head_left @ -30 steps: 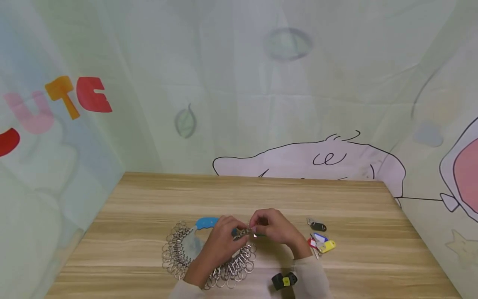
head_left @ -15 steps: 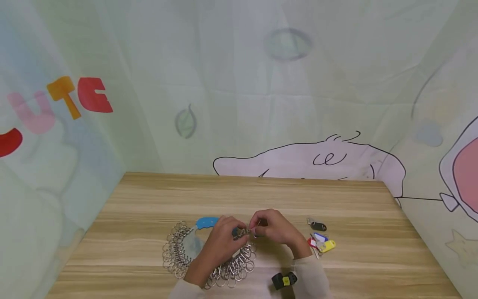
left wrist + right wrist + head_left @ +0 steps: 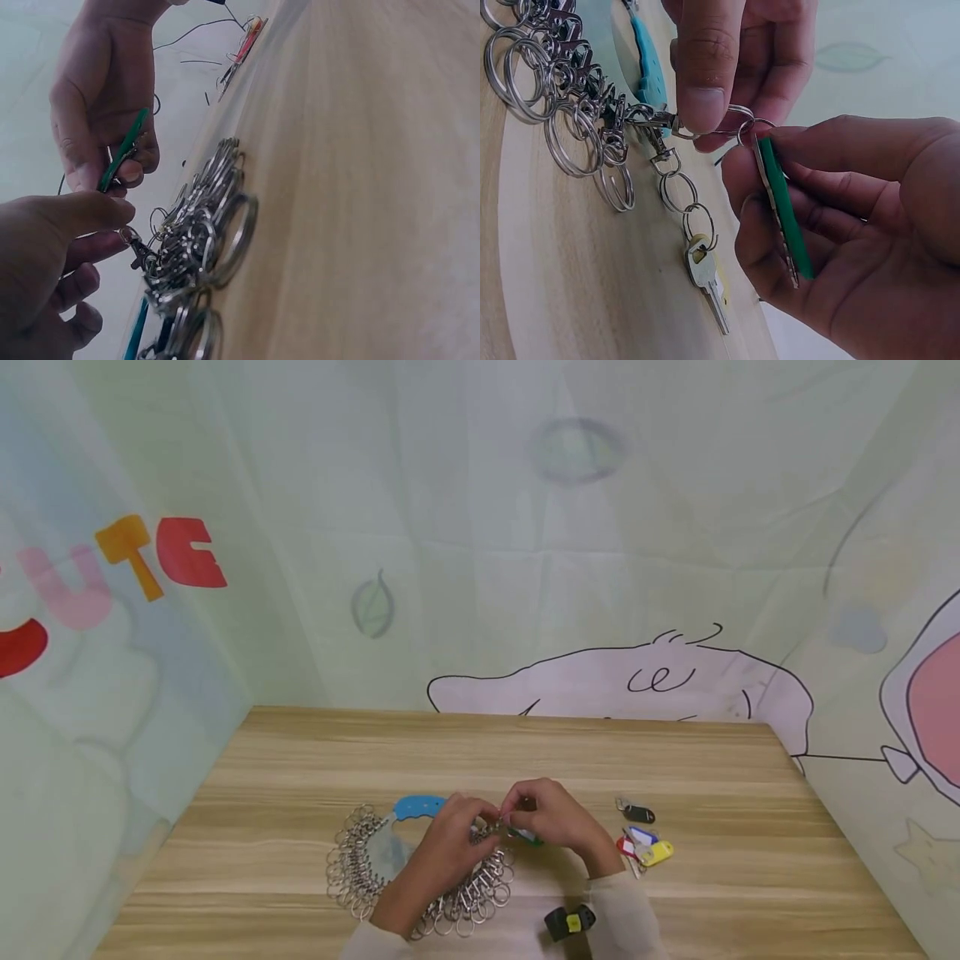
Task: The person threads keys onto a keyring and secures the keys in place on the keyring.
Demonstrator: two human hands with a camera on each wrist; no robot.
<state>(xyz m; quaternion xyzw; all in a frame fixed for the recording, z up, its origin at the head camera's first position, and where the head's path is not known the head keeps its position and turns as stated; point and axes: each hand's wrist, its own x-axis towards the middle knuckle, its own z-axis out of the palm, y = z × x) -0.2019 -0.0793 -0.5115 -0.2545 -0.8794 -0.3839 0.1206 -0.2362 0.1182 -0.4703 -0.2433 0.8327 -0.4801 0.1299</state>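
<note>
My left hand (image 3: 453,839) pinches a split ring (image 3: 739,114) on a metal swivel clasp (image 3: 651,118), thumb and finger at the ring. Facing it, my right hand (image 3: 551,814) holds a green key tag (image 3: 786,210) and a key (image 3: 767,176) side by side, with thumb and finger at the small ring joining them. That small ring meets the split ring between both hands' fingertips. The clasp belongs to a large key holder with a blue handle (image 3: 416,807), hung round with several clasps and rings (image 3: 360,868). From a neighbouring clasp hangs another key (image 3: 703,270) with a yellow tag behind it.
Right of my right forearm lie keys with a blue tag (image 3: 643,836), a yellow tag (image 3: 658,853) and a red tag (image 3: 626,847). A black tag (image 3: 640,814) lies behind them. A black object with a yellow label (image 3: 570,922) shows beside the right sleeve.
My left fingers have shifted slightly at the ring, the index finger a little higher. The green tag shows more plainly below my right fingers. Both hands otherwise stay in place.
</note>
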